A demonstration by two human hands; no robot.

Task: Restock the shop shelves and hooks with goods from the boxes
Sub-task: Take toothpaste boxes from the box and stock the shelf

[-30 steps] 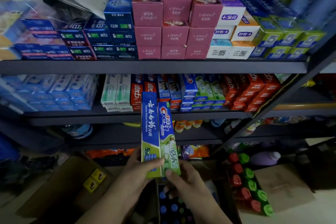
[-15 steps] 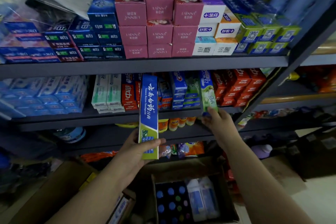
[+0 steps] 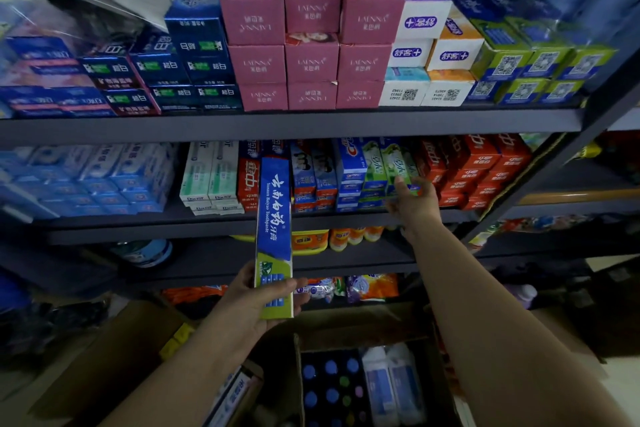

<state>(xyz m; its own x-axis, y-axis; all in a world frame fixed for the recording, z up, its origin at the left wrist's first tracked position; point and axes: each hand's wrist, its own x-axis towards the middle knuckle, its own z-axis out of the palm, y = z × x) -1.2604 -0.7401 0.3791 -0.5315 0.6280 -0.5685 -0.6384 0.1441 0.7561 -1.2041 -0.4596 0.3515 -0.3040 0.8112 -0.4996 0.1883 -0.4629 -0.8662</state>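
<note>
Left hand (image 3: 258, 302) is gripping an upright blue-green box (image 3: 273, 236) reading "Yunnan Baiyao Toothpaste" before the middle shelf (image 3: 138, 229). Right hand (image 3: 412, 199) is pinching a green Crest box (image 3: 398, 166) among shelved cartons. Carton (image 3: 367, 340) below is holding capped bottles (image 3: 332, 388).

The blue toothpaste box (image 3: 273, 236) hides part of the left hand's (image 3: 258, 302) fingers; far-left shelf stock (image 3: 69, 180) is blurred; the open carton (image 3: 349, 392) runs off the bottom edge.
</note>
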